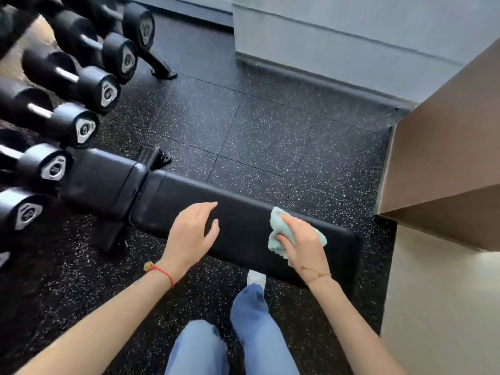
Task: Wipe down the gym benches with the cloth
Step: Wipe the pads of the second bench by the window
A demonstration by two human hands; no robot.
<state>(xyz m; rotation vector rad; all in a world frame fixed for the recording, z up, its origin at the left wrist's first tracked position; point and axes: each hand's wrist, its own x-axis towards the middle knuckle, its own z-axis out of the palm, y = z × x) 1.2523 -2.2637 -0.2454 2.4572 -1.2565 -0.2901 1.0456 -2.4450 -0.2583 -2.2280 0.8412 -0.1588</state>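
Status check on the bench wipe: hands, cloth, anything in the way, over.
Right hand grips the pale green cloth on the black padded bench. Left hand open over the pad. Black dumbbells overhang the bench's left end.

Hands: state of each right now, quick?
Left hand: open, fingers relaxed over the bench, holding nothing.
Right hand: grips the cloth on the bench.

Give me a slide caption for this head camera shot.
Right hand presses a light green cloth on the black bench; left hand hovers open.
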